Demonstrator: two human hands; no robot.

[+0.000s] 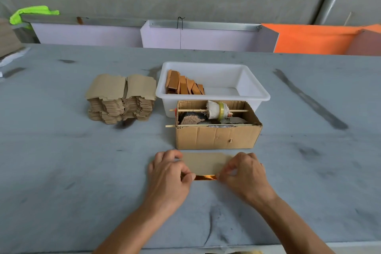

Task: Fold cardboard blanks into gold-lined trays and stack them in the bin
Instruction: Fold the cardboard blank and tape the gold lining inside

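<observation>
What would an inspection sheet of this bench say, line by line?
Surface: grey table, scuffed with dark marks.
Job's things: blank brown side up, gold showing at its near edge; blank stack; white bin holding folded trays.
Clutter: open box with sticks, a spool and scraps.
Grip: left hand and right hand each pinch the blank's near edge.
Cables: nothing seen.
Surroundings: concrete wall, pale and orange panels, green cloth.
</observation>
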